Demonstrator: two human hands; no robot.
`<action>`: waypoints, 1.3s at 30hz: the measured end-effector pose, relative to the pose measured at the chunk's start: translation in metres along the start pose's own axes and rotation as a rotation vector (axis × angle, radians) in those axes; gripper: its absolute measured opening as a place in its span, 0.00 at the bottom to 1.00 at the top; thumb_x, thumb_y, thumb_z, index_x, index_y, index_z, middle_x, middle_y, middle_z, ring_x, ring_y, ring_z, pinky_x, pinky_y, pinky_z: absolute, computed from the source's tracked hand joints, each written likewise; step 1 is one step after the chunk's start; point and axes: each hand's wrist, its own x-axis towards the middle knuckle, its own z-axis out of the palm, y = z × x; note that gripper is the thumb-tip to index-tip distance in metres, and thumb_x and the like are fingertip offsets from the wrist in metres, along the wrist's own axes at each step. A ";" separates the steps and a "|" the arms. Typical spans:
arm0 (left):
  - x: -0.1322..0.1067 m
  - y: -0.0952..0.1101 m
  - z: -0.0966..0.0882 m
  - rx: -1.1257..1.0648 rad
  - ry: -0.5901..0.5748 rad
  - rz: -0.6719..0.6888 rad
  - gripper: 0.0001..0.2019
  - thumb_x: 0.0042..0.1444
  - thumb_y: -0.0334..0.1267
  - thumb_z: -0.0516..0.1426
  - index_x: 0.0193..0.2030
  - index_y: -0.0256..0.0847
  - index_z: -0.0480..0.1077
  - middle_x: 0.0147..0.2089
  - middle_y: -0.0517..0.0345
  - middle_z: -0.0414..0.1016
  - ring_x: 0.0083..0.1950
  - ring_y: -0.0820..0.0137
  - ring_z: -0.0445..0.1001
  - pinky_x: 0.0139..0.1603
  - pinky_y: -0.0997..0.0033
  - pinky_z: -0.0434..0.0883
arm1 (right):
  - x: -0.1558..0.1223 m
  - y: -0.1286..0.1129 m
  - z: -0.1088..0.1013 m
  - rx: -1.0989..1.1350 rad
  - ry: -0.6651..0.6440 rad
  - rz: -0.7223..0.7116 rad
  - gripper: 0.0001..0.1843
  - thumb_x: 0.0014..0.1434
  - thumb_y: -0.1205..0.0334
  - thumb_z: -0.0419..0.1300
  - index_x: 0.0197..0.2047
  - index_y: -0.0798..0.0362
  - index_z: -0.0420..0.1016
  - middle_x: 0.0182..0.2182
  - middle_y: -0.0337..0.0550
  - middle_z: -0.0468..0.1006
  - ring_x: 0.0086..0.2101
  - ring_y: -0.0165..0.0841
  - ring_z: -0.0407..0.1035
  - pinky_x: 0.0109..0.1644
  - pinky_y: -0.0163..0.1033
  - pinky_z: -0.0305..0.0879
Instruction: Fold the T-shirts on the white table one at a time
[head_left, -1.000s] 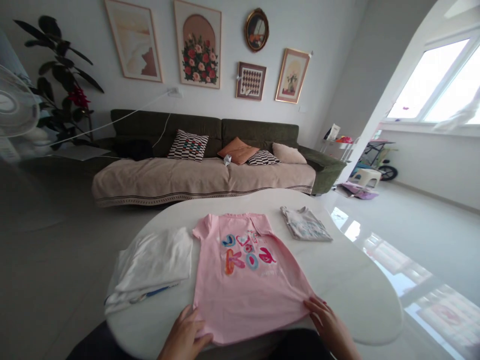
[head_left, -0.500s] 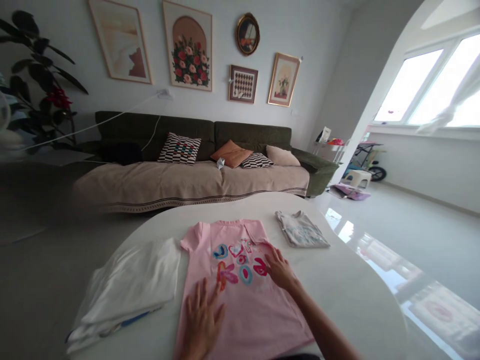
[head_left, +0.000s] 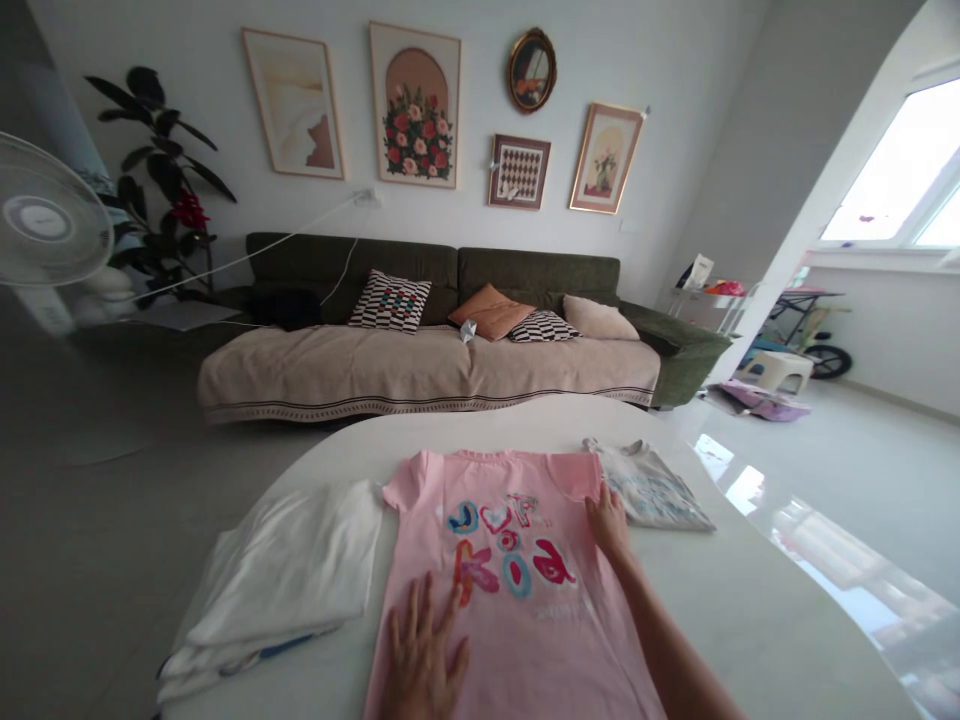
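A pink T-shirt (head_left: 517, 625) with colourful painted-looking letters lies spread face up on the white table, its collar pointing away from me. My left hand (head_left: 424, 650) rests flat on the lower left of its front, fingers spread. At the shirt's right sleeve is my right hand (head_left: 611, 525), its fingers drawn together on the sleeve's edge; the thumb side is partly hidden. Just beyond that hand sits a folded grey-white shirt (head_left: 656, 487) with a pale print. To the left lies white folded clothing (head_left: 300, 560) in what looks like a clear plastic bag.
The white round-ended table (head_left: 757, 610) carries all the clothes. Behind it stands a green sofa (head_left: 532, 275) with a beige cover and several cushions. A white fan (head_left: 52, 225) is at the left, and a white stool (head_left: 780, 370) stands on the floor at the right.
The right sleeve, earlier folded inward over the shirt's front, now lies out to the right. My right hand has moved outward with it; my left stays flat. The view has swung left.
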 end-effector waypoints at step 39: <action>-0.043 0.011 -0.027 -0.068 -0.118 0.103 0.24 0.57 0.49 0.46 0.61 0.57 0.49 0.66 0.58 0.43 0.66 0.57 0.39 0.59 0.42 0.40 | -0.224 -0.028 0.016 -0.092 -0.262 -0.223 0.31 0.58 0.42 0.38 0.63 0.41 0.39 0.64 0.40 0.37 0.62 0.40 0.30 0.59 0.56 0.39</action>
